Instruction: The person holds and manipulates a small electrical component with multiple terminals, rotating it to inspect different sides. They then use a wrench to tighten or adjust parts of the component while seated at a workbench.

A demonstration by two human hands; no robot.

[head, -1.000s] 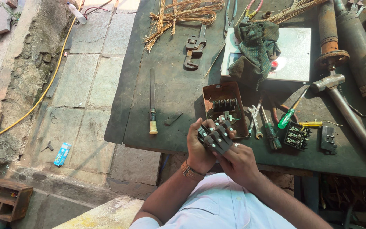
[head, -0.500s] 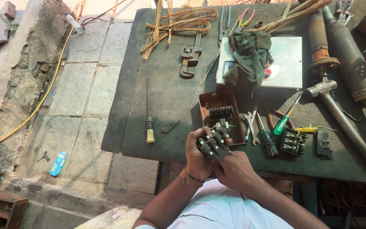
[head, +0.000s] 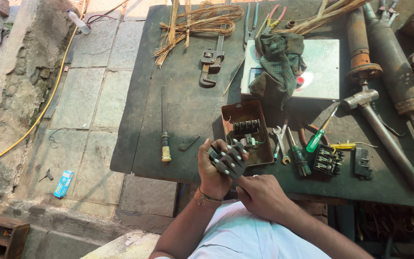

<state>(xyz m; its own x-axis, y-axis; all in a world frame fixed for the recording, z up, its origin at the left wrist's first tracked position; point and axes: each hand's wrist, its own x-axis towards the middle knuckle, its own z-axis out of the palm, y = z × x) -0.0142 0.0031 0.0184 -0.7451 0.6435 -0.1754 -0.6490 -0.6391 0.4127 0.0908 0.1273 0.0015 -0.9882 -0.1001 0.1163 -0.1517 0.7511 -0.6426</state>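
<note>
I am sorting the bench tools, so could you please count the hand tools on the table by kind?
Pipe wrench: 1
File: 1
Spanner: 1
Screwdrivers: 3 (dark green, bright green, yellow)
Pliers: 2, the second pair red-handled
Total: 8

The left hand holds a switch block; the right hand touches it.

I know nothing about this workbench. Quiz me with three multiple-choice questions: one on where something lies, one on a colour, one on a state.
1. Where is the pipe wrench?
A. on the bench beside the straw bundle
B. on the paving
C. in the brown box

2. What colour is the screwdriver handle right of the spanner?
A. blue
B. green
C. white

3. The black switch block is:
A. lying on the bench
B. inside the box
C. held in the left hand

Answers: A, it lies on the dark bench top; B, the handle is bright green; C, the left-hand fingers wrap it, the right hand touching beneath.
</note>
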